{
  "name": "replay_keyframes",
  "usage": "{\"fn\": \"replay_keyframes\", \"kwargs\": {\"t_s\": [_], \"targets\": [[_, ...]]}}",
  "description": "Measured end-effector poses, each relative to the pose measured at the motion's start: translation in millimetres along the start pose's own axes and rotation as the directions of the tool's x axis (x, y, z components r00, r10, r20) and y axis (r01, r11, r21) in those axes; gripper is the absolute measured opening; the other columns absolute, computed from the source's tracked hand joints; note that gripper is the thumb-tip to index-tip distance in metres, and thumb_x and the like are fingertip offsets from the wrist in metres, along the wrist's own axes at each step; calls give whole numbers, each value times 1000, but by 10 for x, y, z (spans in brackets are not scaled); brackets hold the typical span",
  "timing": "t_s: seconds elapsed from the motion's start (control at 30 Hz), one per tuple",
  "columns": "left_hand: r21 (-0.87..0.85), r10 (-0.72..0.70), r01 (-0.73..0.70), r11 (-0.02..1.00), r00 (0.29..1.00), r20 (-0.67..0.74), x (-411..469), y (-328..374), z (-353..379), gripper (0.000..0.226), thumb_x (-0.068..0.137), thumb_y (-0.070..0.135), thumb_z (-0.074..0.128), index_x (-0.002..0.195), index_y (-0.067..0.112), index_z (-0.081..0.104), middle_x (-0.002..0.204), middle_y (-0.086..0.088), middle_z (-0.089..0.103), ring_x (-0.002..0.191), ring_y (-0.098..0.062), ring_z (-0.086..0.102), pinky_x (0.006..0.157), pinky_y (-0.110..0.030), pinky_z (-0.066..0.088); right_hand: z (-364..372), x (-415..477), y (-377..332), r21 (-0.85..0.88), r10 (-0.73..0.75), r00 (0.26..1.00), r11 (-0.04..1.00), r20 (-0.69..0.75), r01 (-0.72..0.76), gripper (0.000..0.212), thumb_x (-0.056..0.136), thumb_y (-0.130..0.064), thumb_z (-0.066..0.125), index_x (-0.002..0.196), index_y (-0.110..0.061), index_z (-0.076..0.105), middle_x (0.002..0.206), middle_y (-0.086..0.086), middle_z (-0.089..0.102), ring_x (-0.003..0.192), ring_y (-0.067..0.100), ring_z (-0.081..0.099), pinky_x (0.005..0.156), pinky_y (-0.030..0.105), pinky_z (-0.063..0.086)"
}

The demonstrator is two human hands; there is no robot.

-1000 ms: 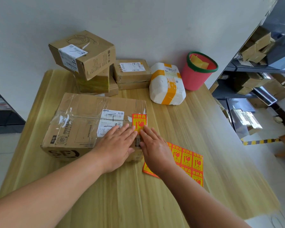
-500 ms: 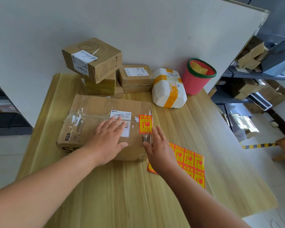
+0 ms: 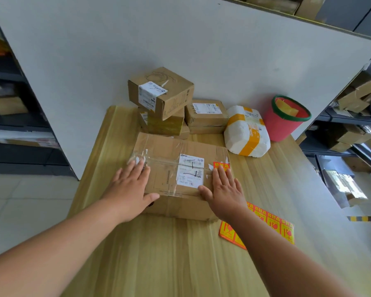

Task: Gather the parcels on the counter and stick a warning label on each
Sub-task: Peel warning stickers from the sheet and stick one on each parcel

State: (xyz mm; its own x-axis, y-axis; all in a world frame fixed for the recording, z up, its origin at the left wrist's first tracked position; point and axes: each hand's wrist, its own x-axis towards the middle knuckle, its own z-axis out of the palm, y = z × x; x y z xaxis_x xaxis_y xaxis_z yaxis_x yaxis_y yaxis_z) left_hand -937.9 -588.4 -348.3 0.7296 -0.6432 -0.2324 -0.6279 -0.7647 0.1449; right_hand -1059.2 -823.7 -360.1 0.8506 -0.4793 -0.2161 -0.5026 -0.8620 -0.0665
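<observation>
A large taped cardboard parcel point(image 3: 169, 159) lies on the wooden counter point(image 3: 180, 254) in front of me. My left hand point(image 3: 131, 187) rests flat on its left end, fingers straight. Flat on the right end lies my right hand point(image 3: 224, 189), its fingertips covering most of an orange warning label point(image 3: 220, 165) stuck near the parcel's right edge. A sheet of orange warning labels point(image 3: 272, 226) lies on the counter under my right forearm. Behind stand stacked small boxes point(image 3: 161, 93), a flat box point(image 3: 206, 114) and a white padded parcel with yellow tape point(image 3: 246, 131).
A red bin with a green rim point(image 3: 285, 121) stands at the back right of the counter against a white wall panel point(image 3: 180, 50). Shelves with more boxes point(image 3: 356, 97) run along the right. The counter's left edge drops to a tiled floor.
Both hands spread apart along the parcel's top: the left slid to the left end, the right moved up from the parcel's side onto the top, over the label.
</observation>
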Motion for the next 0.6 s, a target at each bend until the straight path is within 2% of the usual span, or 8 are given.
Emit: {"fn": "replay_keyframes", "kwargs": {"t_s": [0.1, 0.23, 0.4, 0.6], "targets": [[-7, -2, 2, 1000, 1000, 6, 2, 3, 44, 82, 91, 63, 24, 148, 18, -14, 154, -2, -26, 141, -20, -25, 113, -41, -8, 37, -59, 9, -17, 12, 1000, 1000, -19, -13, 91, 79, -75, -6, 150, -19, -9, 158, -1, -16, 143, 16, -20, 116, 37, -8], [-12, 3, -4, 1000, 1000, -9, 13, 10, 34, 76, 95, 56, 24, 149, 17, -13, 155, -3, -24, 141, -20, -23, 112, -38, -8, 1, -62, 2, -8, 16, 1000, 1000, 19, -16, 86, 84, -73, 0, 151, -19, -8, 158, 0, -15, 143, 16, -19, 116, 38, -7], [-11, 3, -3, 1000, 1000, -26, 16, 20, 27, 75, 95, 55, 24, 150, 16, -10, 155, -3, -23, 142, -20, -24, 114, -39, -6, -112, 20, -11, 35, 20, 998, 999, -60, -18, 92, 79, -75, -5, 152, -19, -1, 160, 0, -8, 144, 16, -15, 117, 37, -6], [19, -2, 3, 1000, 999, -37, 13, 29, 54, 74, 95, 55, 21, 149, 17, -11, 154, -3, -24, 141, -20, -24, 113, -38, -8, -89, 291, -51, 24, 18, 1000, 1000, -21, -18, 81, 88, -69, 7, 152, -19, 5, 160, 0, -5, 146, 17, -9, 117, 38, -3]]}}
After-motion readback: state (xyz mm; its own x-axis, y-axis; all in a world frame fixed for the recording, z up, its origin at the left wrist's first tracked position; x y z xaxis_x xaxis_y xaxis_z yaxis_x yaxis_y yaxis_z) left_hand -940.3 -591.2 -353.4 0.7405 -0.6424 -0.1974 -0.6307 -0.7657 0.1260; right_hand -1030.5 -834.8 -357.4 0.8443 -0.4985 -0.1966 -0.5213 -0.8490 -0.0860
